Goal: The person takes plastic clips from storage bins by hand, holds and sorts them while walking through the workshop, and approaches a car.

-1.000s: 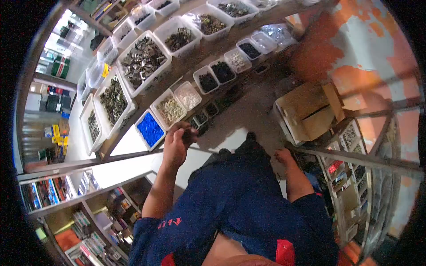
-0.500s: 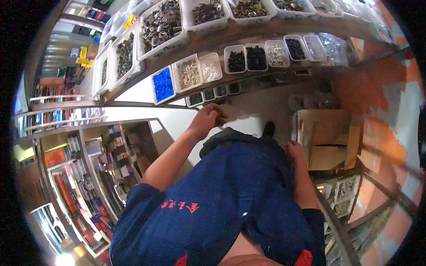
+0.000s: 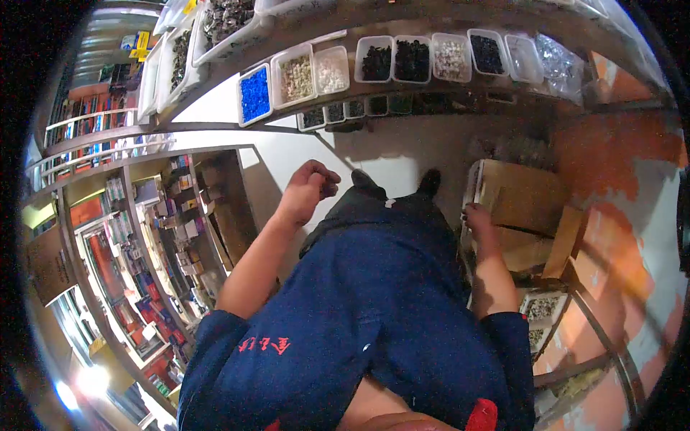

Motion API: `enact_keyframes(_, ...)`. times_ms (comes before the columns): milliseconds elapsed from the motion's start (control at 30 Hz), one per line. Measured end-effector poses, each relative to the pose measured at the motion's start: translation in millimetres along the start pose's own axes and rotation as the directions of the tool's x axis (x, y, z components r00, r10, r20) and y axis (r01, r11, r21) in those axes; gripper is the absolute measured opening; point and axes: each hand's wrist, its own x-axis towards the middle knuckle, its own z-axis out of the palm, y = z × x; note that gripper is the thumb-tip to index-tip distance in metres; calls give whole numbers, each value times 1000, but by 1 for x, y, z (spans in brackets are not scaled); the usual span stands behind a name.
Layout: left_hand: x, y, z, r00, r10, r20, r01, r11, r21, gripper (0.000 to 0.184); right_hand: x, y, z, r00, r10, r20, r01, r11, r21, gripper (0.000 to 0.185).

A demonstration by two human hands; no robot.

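My left hand (image 3: 306, 192) hangs in front of my body at the left, fingers loosely bent and a little apart, with no object visible in it. Past it lie the small tubs on the shelf: blue pieces (image 3: 255, 95), cream pieces (image 3: 297, 77) and white pieces (image 3: 331, 74). On the other side my right hand (image 3: 477, 216) is low beside my dark trousers, fingers slightly bent, nothing visible in it. It appears nearest the open cardboard box (image 3: 523, 195); whether they touch is unclear.
Wooden shelving (image 3: 424, 16) with tubs of dark parts (image 3: 412, 60) crosses the top. A plastic bag (image 3: 559, 66) lies at its right. Packed shelves (image 3: 136, 244) stand at the left. Both my shoes (image 3: 430, 182) show on the pale floor (image 3: 277, 161). An orange, peeling wall is at the right.
The view has turned, and the shelf tubs have shifted toward the top of the picture. My left hand now appears farther from them, over the floor. A second shoe has come into view.
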Motion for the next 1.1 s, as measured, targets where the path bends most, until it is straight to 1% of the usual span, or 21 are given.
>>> enact_keyframes(33,-8,2,1,1000,26,-16,-27,1000,-14,17,37,39,10,998,-65,16,67,982,-174,46)
enact_keyframes(100,-14,9,4,999,24,-40,-24,1000,20,16,53,66,25,987,-159,-14,154,973,-174,47)
enact_keyframes(133,-16,10,5,999,24,-49,-22,999,38,15,44,64,33,981,-179,-81,179,984,-4,47)
enact_keyframes(200,-19,7,6,999,26,-46,-24,999,48,15,18,35,45,983,-136,-123,143,988,50,47)
enact_keyframes(267,-20,4,2,999,48,-6,-48,997,57,15,-9,-21,44,996,-35,-85,18,982,-186,47)
enact_keyframes(333,-17,-1,-10,996,71,58,-74,996,41,15,8,0,51,988,-104,-110,81,977,-198,46)
enact_keyframes(400,-19,-1,-22,992,85,96,-91,994,60,15,0,3,60,986,-101,-134,84,988,-127,44)
enact_keyframes(467,-22,0,-37,988,115,99,-126,986,105,15,-33,-5,66,990,-21,-139,24,999,22,42)
enact_keyframes(533,-28,-6,-60,985,132,111,-143,984,105,15,-52,4,86,974,-80,-210,52,990,-131,40)
enact_keyframes(600,-31,-14,-87,980,146,134,-156,986,66,15,-57,29,108,957,-145,-251,92,973,-210,39)
enact_keyframes(667,-36,-25,-115,979,138,150,-145,989,35,14,-56,67,142,942,-208,-264,153,965,-212,38)
enact_keyframes(700,-38,-32,-130,976,137,171,-141,990,8,14,-57,85,161,944,-211,-252,163,966,-199,38)
enact_keyframes(733,-40,-40,-146,972,137,192,-136,991,-19,14,-70,84,176,942,-216,-255,164,964,-208,37)
enact_keyframes(800,-44,-55,-175,953,171,251,-159,985,-68,13,-117,60,207,931,-242,-274,181,956,-231,36)
enact_keyframes(833,-47,-63,-187,941,187,280,-168,982,-91,13,-138,44,224,944,-190,-270,146,974,-176,35)
enact_keyframes(867,-50,-70,-199,945,183,271,-171,983,-68,13,-161,26,243,961,-104,-257,91,994,-62,35)
enact_keyframes(900,-54,-76,-208,948,177,264,-171,984,-45,12,-194,-11,261,974,169,-152,-123,953,277,34)
enact_keyframes(967,-61,-90,-219,955,159,250,-156,987,-31,10,-202,0,295,979,164,-121,-118,941,317,33)
enact_keyframes(1000,-61,-97,-223,954,131,269,-106,989,-107,9,-203,4,305,981,156,-115,-108,933,343,33)
enact_keyframes(1067,-56,-112,-228,943,67,326,-45,996,-74,9,-215,-5,325,986,-29,-163,88,925,371,31)
enact_keyframes(1100,-56,-113,-221,938,49,342,-26,997,-72,7,-241,-53,329,987,47,-156,1,955,295,27)
